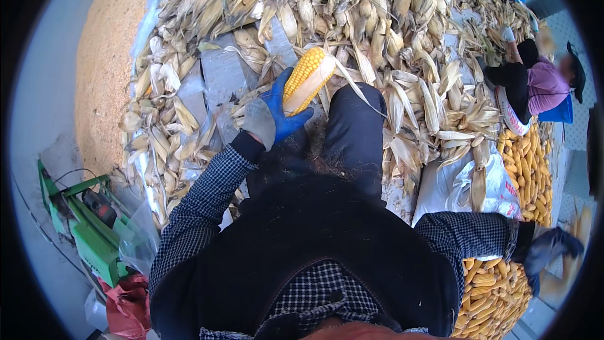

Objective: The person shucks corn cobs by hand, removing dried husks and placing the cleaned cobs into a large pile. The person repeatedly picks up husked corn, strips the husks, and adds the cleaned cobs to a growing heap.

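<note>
My left hand [278, 113], in a blue-and-grey work glove, grips a corn cob [306, 81] above my lap. Yellow kernels show on most of the cob, and a pale strip of husk still clings to one side, with a thin husk strand [355, 82] trailing towards my knee. Far out to the right is my right hand [549, 252], gloved and blurred. Pale, blurred husk leaves [564, 271] are around its fingers; whether it holds them is unclear. Below that arm lies a heap of husked cobs [493, 293].
Ears in dry husks [339, 4] cover the ground ahead. At the right are a white woven sack [465, 186], more bare cobs [528, 167] and a seated co-worker [547, 82]; another person is farther off. Loose kernels [106, 56] and a green machine [89, 231] are at left.
</note>
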Available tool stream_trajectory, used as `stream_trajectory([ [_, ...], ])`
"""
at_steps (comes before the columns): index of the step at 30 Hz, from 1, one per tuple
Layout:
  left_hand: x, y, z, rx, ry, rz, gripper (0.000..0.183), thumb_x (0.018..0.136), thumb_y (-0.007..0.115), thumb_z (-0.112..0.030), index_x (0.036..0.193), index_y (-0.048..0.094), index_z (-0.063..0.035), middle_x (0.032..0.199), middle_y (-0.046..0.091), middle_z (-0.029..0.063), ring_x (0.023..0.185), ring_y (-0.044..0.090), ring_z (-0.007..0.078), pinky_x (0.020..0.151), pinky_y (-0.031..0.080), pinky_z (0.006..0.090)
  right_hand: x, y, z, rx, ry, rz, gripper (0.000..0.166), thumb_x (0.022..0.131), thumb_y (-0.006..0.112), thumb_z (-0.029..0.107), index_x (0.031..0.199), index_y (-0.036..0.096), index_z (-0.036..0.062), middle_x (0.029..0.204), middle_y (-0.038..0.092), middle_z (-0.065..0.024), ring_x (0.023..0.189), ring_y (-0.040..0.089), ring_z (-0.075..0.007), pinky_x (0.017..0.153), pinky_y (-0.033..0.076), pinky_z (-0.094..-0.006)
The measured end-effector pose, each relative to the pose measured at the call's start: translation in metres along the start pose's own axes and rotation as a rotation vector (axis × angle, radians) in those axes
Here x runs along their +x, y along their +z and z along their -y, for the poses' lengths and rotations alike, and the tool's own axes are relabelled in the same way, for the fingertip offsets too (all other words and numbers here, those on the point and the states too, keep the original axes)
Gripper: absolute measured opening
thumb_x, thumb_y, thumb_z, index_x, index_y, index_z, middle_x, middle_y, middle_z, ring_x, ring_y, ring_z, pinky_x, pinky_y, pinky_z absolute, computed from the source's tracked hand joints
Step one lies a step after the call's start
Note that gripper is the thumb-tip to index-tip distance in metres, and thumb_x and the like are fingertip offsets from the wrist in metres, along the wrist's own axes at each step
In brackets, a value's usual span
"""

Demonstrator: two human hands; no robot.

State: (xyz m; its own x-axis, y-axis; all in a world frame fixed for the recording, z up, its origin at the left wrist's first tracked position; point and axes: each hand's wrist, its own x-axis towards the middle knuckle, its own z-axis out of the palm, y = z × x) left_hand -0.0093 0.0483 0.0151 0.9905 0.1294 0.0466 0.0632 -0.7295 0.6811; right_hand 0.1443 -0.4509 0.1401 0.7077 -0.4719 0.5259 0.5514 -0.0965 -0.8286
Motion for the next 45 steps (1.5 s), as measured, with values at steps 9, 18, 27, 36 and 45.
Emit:
stream_trajectory([
  [9, 0.018, 0.014, -0.029, -0.002, 0.235, -0.146, 0.090, 0.078, 0.077, -0.040, 0.146, 0.033, -0.0011, 0.126, 0.060, 0.0251, 0.109, 0.063, 0.0385, 0.091, 0.051, 0.0428, -0.198, 0.183, 0.010, 0.218, 0.669, 1.071, 0.084, 0.087, 0.074, 0.019, 0.147, 0.018, -0.0021, 0.128, 0.054, -0.0188, 0.115, 0.056, -0.0225, 0.095, 0.048, -0.0349],
  [18, -0.001, 0.007, -0.037, 0.024, 0.068, 0.010, 0.068, 0.083, 0.075, -0.033, 0.137, 0.046, -0.0034, 0.116, 0.065, 0.0171, 0.102, 0.065, 0.0336, 0.085, 0.052, 0.0383, -0.223, 0.195, -0.017, 0.016, 0.519, 1.055, 0.050, 0.088, 0.068, 0.032, 0.130, 0.057, 0.0075, 0.101, 0.069, -0.0127, 0.087, 0.064, -0.0165, 0.077, 0.052, -0.0330],
  [27, 0.022, 0.040, 0.030, -0.398, 0.302, 0.366, 0.053, 0.085, 0.071, -0.025, 0.127, 0.050, 0.0019, 0.111, 0.063, 0.0163, 0.099, 0.061, 0.0273, 0.089, 0.048, 0.0375, -0.221, 0.192, -0.021, 1.191, 0.792, 0.439, 0.021, 0.084, 0.059, 0.007, 0.102, 0.067, 0.0007, 0.064, 0.055, 0.0016, 0.048, 0.046, -0.0052, 0.040, 0.033, -0.0212],
  [36, 0.008, 0.037, -0.014, -0.965, -0.190, 0.366, 0.044, 0.095, 0.059, -0.038, 0.109, 0.054, 0.0039, 0.088, 0.062, 0.0141, 0.069, 0.059, 0.0218, 0.062, 0.048, 0.0305, -0.143, 0.077, -0.044, -0.926, 0.402, 0.629, 0.099, 0.086, 0.061, 0.052, 0.156, 0.003, 0.0106, 0.128, 0.053, -0.0352, 0.099, 0.067, -0.0370, 0.085, 0.052, -0.0485],
  [45, 0.057, 0.054, -0.028, -0.035, 0.586, 0.051, 0.039, 0.098, 0.052, -0.035, 0.105, 0.060, 0.0026, 0.082, 0.060, 0.0125, 0.070, 0.056, 0.0235, 0.062, 0.047, 0.0350, -0.293, 0.205, -0.036, 0.493, 0.601, 0.274, 0.071, 0.079, 0.078, 0.033, 0.135, 0.047, 0.0023, 0.099, 0.065, -0.0083, 0.087, 0.061, -0.0170, 0.077, 0.051, -0.0299],
])
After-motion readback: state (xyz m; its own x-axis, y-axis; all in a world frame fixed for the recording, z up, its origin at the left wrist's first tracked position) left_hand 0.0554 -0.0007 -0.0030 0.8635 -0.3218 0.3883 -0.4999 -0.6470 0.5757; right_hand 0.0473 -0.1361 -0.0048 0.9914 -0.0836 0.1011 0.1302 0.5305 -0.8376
